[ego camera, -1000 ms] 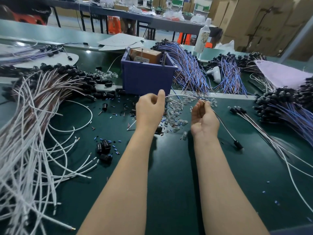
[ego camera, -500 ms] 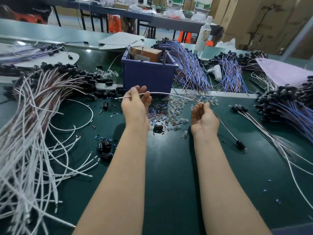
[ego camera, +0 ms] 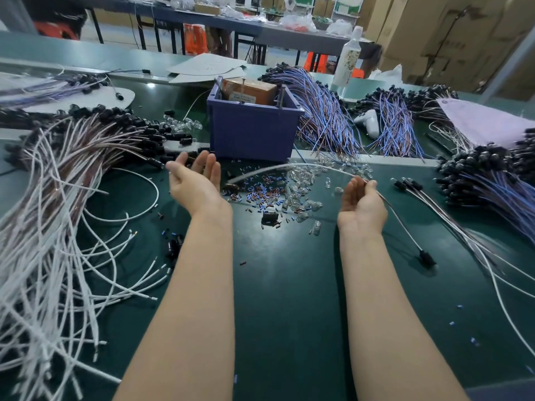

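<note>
My right hand [ego camera: 360, 199] pinches a thin white wire [ego camera: 292, 167] between thumb and fingertips. From the pinch the wire arcs left, blurred, over the small parts and ends free near the left hand. Its other end runs down to the right to a black cap [ego camera: 425, 256] lying on the green table [ego camera: 289, 299]. My left hand [ego camera: 195, 180] hovers palm up with straight fingers and holds nothing; the wire's free end is just right of it, apart. Below the wire lie clear bulbs [ego camera: 301, 195] and small blue and red sleeves [ego camera: 260, 192].
A purple bin [ego camera: 252, 131] with a brown box stands behind the hands. A large heap of white wires [ego camera: 43, 241] fills the left. Bundles of blue-purple wires with black caps [ego camera: 492, 183] lie right and behind. Loose black caps [ego camera: 173, 244] sit near my left forearm.
My left hand let go of the wire's left end, turned palm up and moved left. The freed end swings in the air. My right hand keeps its pinch and stays about where it was.
</note>
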Demonstrator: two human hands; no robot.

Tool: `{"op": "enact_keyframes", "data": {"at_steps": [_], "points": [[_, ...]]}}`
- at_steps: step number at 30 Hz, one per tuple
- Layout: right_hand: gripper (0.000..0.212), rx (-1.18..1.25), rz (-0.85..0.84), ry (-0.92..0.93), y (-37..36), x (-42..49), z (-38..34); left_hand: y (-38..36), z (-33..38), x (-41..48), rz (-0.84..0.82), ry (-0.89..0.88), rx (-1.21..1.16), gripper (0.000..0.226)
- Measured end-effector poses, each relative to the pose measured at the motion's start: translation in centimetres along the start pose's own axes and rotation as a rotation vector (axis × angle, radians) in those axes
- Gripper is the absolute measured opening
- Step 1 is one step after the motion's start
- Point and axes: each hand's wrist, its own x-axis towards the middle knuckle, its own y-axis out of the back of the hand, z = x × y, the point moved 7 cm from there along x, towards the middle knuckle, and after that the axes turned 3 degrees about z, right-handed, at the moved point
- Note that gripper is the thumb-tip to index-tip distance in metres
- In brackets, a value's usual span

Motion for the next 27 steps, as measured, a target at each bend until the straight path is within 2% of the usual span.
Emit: {"op": "enact_keyframes", "data": {"at_steps": [1,3,5,8,11,13,16,19,21,23,25,27], "points": [[0.025,0.016,-0.006,-0.010,0.0,-0.1,0.0,0.0,0.0,0.1,0.004,-0.011,0.009,0.025],[0.024,0.045,-0.032,-0.059,-0.3,-0.5,0.7,-0.6,-0.6,-0.4,-0.041,-0.033,0.114,0.046],[0.024,0.072,-0.050,-0.114,-0.7,-1.0,1.4,-1.3,-1.2,-1.3,-0.110,-0.127,0.424,0.060],[0.024,0.096,-0.062,-0.162,-0.9,-1.4,1.7,-2.4,0.0,-3.2,-0.199,-0.454,0.742,0.040],[0.027,0.033,-0.069,-0.163,-1.1,-1.4,1.7,-4.6,-0.2,-5.1,-0.462,-0.719,1.011,0.028],[0.026,-0.034,-0.077,-0.149,-1.3,-1.4,1.8,-5.5,-2.2,-6.0,-0.671,-0.707,1.255,0.031],[0.026,-0.105,-0.088,-0.116,-1.3,-1.1,1.7,-5.2,-4.2,-6.3,-0.813,-0.594,1.438,0.024],[0.030,-0.189,-0.105,-0.088,-1.3,-1.0,1.8,-5.3,-4.1,-6.5,-0.830,-0.604,1.376,0.018],[0.031,-0.267,-0.116,-0.110,-1.3,-1.1,2.2,-5.4,-3.7,-6.2,-0.799,-0.483,1.187,0.016],[0.031,-0.364,-0.142,-0.145,-1.3,-1.3,2.6,-5.0,-3.6,-5.6,-0.723,-0.226,0.910,0.020],[0.032,-0.460,-0.184,-0.160,-1.5,-1.5,2.9,-4.5,-3.9,-5.4,-0.658,0.109,0.584,0.025],[0.032,-0.519,-0.220,-0.172,-1.8,-1.7,3.3,-4.6,-4.1,-5.7,-0.667,0.395,0.271,0.027]]}}
